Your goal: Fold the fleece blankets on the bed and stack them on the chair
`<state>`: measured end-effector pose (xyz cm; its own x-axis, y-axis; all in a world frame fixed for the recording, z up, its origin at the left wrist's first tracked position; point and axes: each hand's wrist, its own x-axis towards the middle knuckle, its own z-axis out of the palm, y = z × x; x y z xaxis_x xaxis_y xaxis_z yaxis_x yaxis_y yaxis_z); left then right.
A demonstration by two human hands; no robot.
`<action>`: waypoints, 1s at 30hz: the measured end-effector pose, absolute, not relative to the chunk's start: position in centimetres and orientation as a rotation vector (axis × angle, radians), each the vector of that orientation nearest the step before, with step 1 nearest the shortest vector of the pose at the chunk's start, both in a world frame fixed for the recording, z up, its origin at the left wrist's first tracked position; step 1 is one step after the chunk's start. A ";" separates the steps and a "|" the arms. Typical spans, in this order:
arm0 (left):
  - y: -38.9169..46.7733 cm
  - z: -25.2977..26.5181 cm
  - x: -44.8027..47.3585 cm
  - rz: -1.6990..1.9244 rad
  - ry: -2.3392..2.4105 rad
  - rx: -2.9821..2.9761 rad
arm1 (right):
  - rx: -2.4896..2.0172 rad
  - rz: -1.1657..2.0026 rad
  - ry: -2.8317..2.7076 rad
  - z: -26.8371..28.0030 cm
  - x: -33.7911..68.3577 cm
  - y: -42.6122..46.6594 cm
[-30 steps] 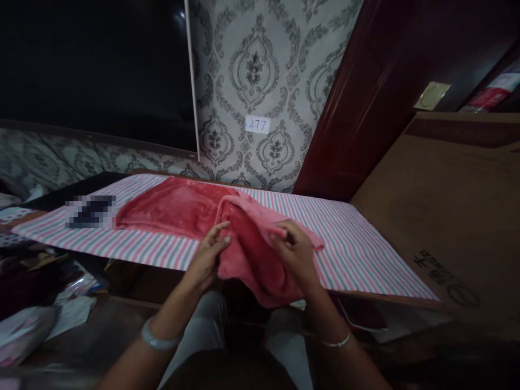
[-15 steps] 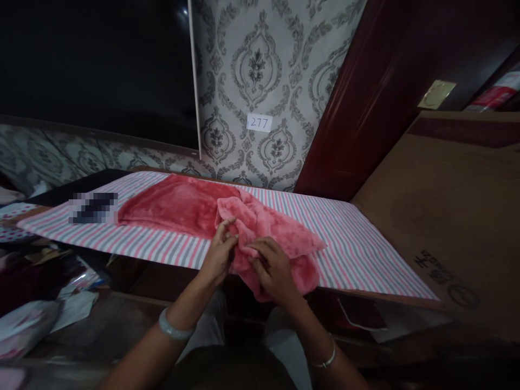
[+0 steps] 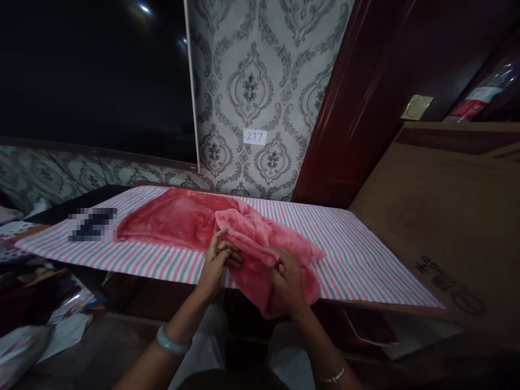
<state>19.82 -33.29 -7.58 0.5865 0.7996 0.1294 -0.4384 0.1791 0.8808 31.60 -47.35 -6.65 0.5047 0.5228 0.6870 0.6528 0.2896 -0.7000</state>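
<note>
A pink-red plush cloth (image 3: pixel 179 216), possibly a garment, lies on a striped sheet, its right part bunched and hanging over the front edge. Near the middle of the cloth, my left hand (image 3: pixel 217 265) has its fingers curled at a fold, with the thumb side pressed to the upper edge. Farther right, my right hand (image 3: pixel 287 279) pinches the other end of that same fold. A rolled edge of the fabric stretches between the two hands. Part of the cloth beneath my right hand is hidden.
The striped sheet (image 3: pixel 357 265) covers a narrow table against a patterned wall. A blurred dark item (image 3: pixel 93 224) lies at its left. A large cardboard box (image 3: pixel 450 216) stands to the right, with a bottle (image 3: pixel 479 100) behind it. A screen (image 3: pixel 93 81) hangs above left.
My right hand has moved a little right and away from my left, drawing the bunched fold into a straighter edge. The camera view has tipped upward slightly.
</note>
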 end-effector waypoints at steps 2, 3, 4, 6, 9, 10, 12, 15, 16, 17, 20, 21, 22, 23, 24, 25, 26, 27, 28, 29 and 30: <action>-31.5 -8.2 19.7 0.915 0.494 0.976 | -1.348 -0.090 -1.060 -6.2 31.7 -47.6; -30.5 -8.3 19.8 0.868 0.550 0.907 | -1.339 -0.081 -1.063 -6.1 31.7 -47.7; -29.5 -8.3 19.8 0.807 0.600 0.840 | -1.325 -0.079 -1.098 -6.0 31.6 -47.9; -27.7 -8.1 20.0 0.704 0.660 0.747 | -1.290 -0.084 -1.213 -6.0 31.4 -48.3; -25.5 -7.4 20.5 0.699 0.674 0.694 | -1.252 -0.086 -1.308 -5.9 31.0 -49.2; -24.9 -7.2 20.7 0.707 0.673 0.679 | -1.246 -0.089 -1.311 -5.8 31.0 -49.6; -24.0 -7.0 21.2 0.735 0.667 0.650 | -1.235 -0.105 -1.315 -5.6 31.0 -50.5; -22.8 -6.8 21.6 0.796 0.653 0.623 | -1.234 -0.131 -1.339 -5.0 31.4 -51.8; -22.5 -6.7 21.7 0.810 0.652 0.621 | -1.237 -0.138 -1.346 -4.9 31.6 -52.3; -22.1 -6.5 21.7 0.816 0.654 0.624 | -1.240 -0.143 -1.350 -4.8 31.7 -52.7; -20.9 -5.5 21.6 0.818 0.663 0.651 | -1.251 -0.176 -1.306 -4.6 32.3 -54.0; -20.4 -5.0 21.5 0.823 0.661 0.661 | -1.258 -0.201 -1.278 -4.6 32.4 -54.4; -20.1 -4.4 21.4 0.833 0.656 0.672 | -1.267 -0.233 -1.251 -4.6 32.5 -54.8; -19.8 -3.8 21.3 0.847 0.647 0.685 | -1.276 -0.265 -1.224 -4.7 32.7 -55.2; -19.6 -3.2 21.2 0.862 0.635 0.701 | -1.284 -0.289 -1.203 -4.8 32.8 -55.5; -19.5 -2.7 21.1 0.873 0.622 0.720 | -1.291 -0.303 -1.181 -5.0 32.9 -55.7; -19.5 -2.3 21.0 0.873 0.611 0.743 | -1.298 -0.305 -1.149 -5.1 33.1 -56.0; -19.7 -2.0 20.9 0.860 0.601 0.771 | -1.307 -0.294 -1.104 -5.3 33.3 -56.1; -19.9 -1.9 20.8 0.834 0.593 0.803 | -1.317 -0.275 -1.044 -5.5 33.6 -56.3; -20.2 -1.8 20.7 0.798 0.587 0.838 | -1.325 -0.259 -0.967 -5.7 33.9 -56.4; -20.5 -1.8 20.6 0.759 0.581 0.875 | -1.328 -0.251 -0.879 -5.8 34.2 -56.6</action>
